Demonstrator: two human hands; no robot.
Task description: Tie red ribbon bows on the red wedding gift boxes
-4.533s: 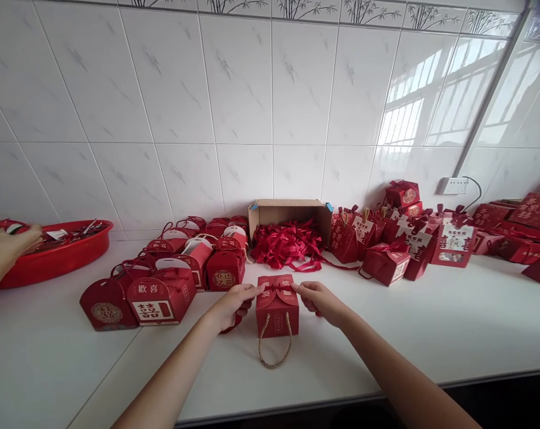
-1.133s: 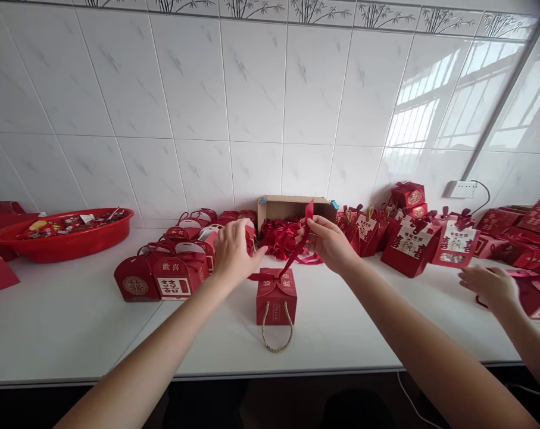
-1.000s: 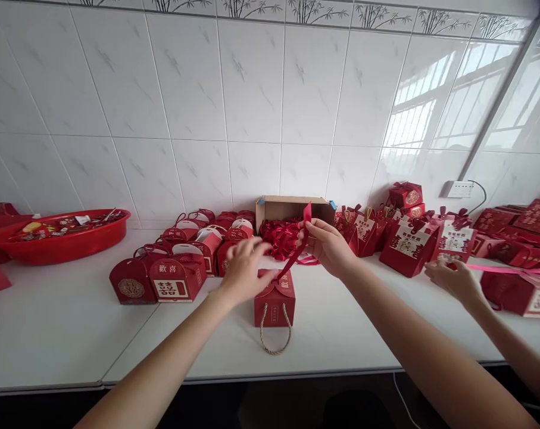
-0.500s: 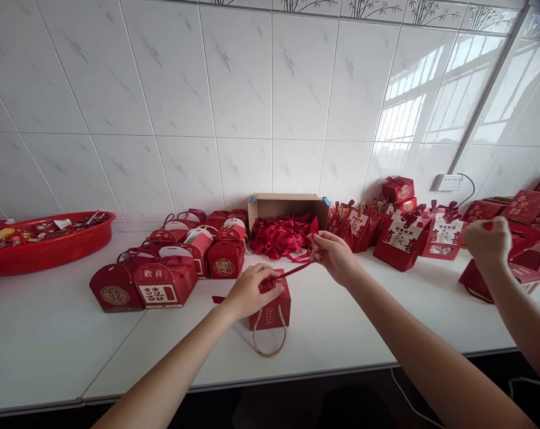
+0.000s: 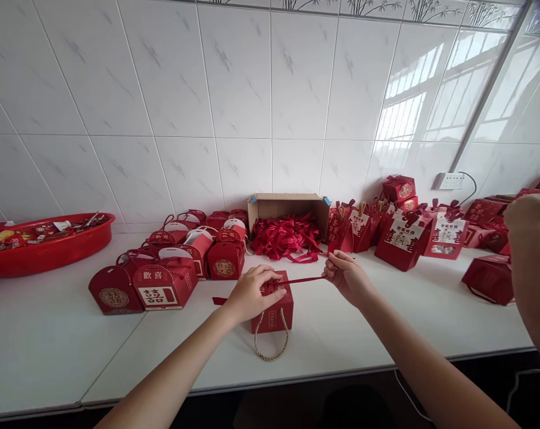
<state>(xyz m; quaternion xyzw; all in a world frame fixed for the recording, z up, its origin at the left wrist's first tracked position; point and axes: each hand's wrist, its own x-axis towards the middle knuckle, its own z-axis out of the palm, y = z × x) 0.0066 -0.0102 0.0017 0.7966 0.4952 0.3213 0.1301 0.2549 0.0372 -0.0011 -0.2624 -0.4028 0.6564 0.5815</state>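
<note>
A small red gift box (image 5: 275, 314) with a tan rope handle (image 5: 270, 345) stands on the white counter in front of me. My left hand (image 5: 250, 293) rests on the box's top with its fingers curled, pressing a red ribbon (image 5: 303, 279) there. My right hand (image 5: 347, 277) pinches the ribbon's other end to the right of the box, and the ribbon runs taut and level between the two hands. A short ribbon tail (image 5: 218, 301) sticks out left of my left hand.
An open cardboard box (image 5: 289, 206) holds a heap of red ribbons (image 5: 286, 238) by the wall. Finished red boxes (image 5: 165, 279) stand at the left, more red boxes (image 5: 401, 233) at the right. A red basin (image 5: 46, 253) sits far left. Another person's arm (image 5: 535, 274) is at the right edge.
My right hand has come down from near the ribbon heap and pulled the ribbon flat and taut to the right. My left hand stays on the box top. The other person's hand moved right.
</note>
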